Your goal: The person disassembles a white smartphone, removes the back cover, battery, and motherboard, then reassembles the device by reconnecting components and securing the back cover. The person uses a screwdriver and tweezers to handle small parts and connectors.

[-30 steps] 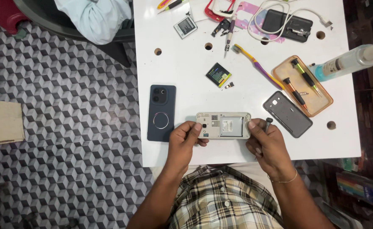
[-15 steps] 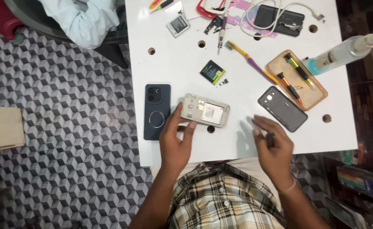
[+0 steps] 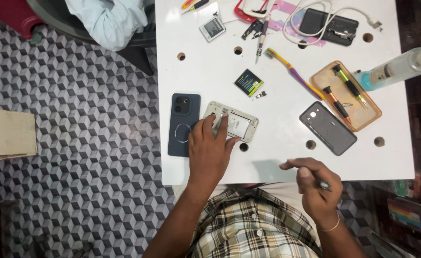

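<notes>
Steadying the opened phone before the tool comes in

Pinning the opened phone [image 3: 231, 122] flat is the work of the left hand [image 3: 210, 150]; its fingers [image 3: 222, 125] lie spread across the near end of the exposed back, pressing down and not pinching anything; the phone rests tilted on the white table [image 3: 210, 71], near the front edge, with a small round hole in the tabletop just beside its lower right corner.

Landmark for the rest is that opened phone; to its left, touching or almost touching, lies a dark blue phone [image 3: 184, 124] face down; up and to the right sits a small black battery [image 3: 248, 82]; farther right lies a dark grey back cover [image 3: 328, 127], and beyond it an orange tray [image 3: 370, 117] holding screwdrivers [image 3: 348, 86].

The right hand [image 3: 313, 186] hovers well to the right of the opened phone, off the table's front edge, curled around a thin dark tool [image 3: 324, 184]; the grip looks closed on it, though the tool's tip is too small to make out.

Doing this well, as I judge it, means keeping the left palm's weight low so the phone cannot pivot; keeping the fingertips clear of the open battery bay; bringing the tool in at a shallow angle; resting the right wrist on the table edge for control.
</notes>
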